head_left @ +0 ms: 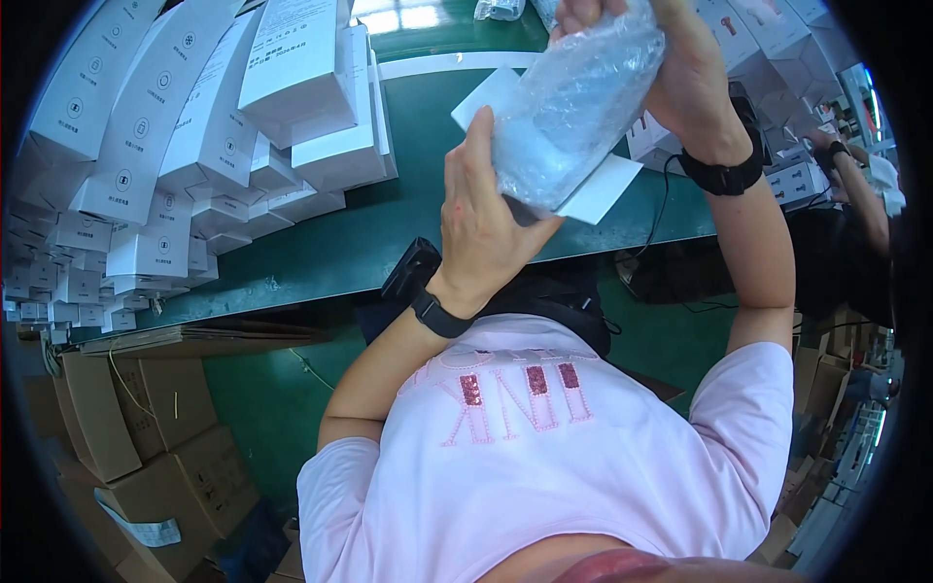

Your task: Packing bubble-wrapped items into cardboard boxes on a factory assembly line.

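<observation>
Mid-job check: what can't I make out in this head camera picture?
Head view: what lies inside the clear, bluish bubble-wrap bundle; its shiny, creased plastic obscures it.
Head view: the interior of the white open-flapped cardboard box; the bundle covers it.
Head view: the uppermost part of the right grip; the top edge cuts it off.
Head view: what the co-worker's hand handles; too small and blurred.

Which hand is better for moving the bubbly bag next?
Probably the right hand: it grips the bubbly bag near its top. The left hand is lower, holding the open white box at the other end.
</observation>
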Demonstrator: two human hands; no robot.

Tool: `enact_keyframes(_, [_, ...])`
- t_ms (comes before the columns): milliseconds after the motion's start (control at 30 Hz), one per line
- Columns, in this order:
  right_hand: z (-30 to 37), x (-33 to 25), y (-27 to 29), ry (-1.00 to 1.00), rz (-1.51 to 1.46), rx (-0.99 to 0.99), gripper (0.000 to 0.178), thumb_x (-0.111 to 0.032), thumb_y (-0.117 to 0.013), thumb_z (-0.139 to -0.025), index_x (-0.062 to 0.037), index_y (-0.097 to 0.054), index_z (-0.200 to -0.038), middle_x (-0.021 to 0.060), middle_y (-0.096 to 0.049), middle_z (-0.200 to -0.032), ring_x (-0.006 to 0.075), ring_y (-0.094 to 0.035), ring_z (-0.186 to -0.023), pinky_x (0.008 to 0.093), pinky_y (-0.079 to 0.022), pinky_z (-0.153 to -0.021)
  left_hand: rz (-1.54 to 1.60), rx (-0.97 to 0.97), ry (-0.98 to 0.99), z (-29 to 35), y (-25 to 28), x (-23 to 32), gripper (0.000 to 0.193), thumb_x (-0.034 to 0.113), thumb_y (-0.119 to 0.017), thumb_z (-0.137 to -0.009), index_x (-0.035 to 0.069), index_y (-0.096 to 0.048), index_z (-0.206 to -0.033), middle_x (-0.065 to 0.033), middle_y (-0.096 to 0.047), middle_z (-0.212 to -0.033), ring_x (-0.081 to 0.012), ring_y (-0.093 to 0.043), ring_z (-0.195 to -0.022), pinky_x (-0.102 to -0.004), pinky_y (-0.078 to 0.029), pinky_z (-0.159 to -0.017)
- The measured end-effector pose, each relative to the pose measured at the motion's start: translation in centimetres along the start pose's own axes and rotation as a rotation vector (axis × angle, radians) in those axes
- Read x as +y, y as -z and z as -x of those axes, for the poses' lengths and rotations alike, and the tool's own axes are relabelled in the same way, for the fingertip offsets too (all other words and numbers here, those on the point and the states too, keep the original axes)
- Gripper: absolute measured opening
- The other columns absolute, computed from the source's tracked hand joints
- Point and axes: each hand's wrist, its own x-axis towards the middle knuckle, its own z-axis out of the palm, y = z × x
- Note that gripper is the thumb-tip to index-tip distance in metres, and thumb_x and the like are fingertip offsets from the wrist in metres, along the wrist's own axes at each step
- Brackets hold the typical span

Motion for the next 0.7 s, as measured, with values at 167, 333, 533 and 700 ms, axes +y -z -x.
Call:
enact_keyframes(167, [-0.7,-1.6,2.4,0.144,0.395,-0.274,0.043,-0.043,-0.053,-0.096,-0.0022,-0.059,-0.084,0.0101,-0.06,-0.084,0.022,-0.059,-0.082,0.0349,-0.048,-0.073,0.023,-0.062,0.002,0.2,0.7,-0.2,0.111,0.009,-0.087,-0.055,-0.006,-0.023,-0.145,-0.0223,-0.048,-0.124,-0.0397,-0.048,-0.109,-0.0425,-0.046,-0.09])
enact_keyframes(333, [1.2,1.0,-1.5,0.2,0.811,-0.645,0.035,-0.035,-0.067,-0.088,-0.0021,-0.057,-0.08,0.0127,-0.053,-0.099,0.0284,-0.054,-0.094,0.0378,-0.044,-0.084,0.048,-0.102,-0.016,-0.9,1.4,-0.8,0.108,0.009,-0.085,-0.055,-0.004,-0.025,-0.145,-0.0218,-0.05,-0.12,-0.0407,-0.049,-0.107,-0.0444,-0.046,-0.091])
enact_keyframes(533, [-3.7,-0.2,0.8,0.367,0.81,-0.131,0.038,-0.028,-0.061,-0.092,-0.0002,-0.059,-0.118,0.0202,-0.061,-0.112,0.0325,-0.06,-0.104,0.0372,-0.046,-0.094,-0.098,0.01,-0.01,0.5,3.7,-2.0,0.104,0.02,-0.088,-0.058,-0.006,-0.03,-0.141,-0.0228,-0.051,-0.116,-0.0405,-0.05,-0.102,-0.0452,-0.044,-0.087])
enact_keyframes(700, [-19.8,9.7,16.4,0.229,1.654,0.45,0.077,-0.067,-0.063,-0.077,0.0011,-0.063,-0.114,0.0219,-0.069,-0.102,0.0389,-0.066,-0.095,0.04,-0.05,-0.088,-0.021,-0.011,-0.063,1.1,4.4,-2.4,0.096,0.031,-0.09,-0.062,0.002,-0.035,-0.135,-0.0208,-0.045,-0.116,-0.0382,-0.048,-0.099,-0.0474,-0.041,-0.086])
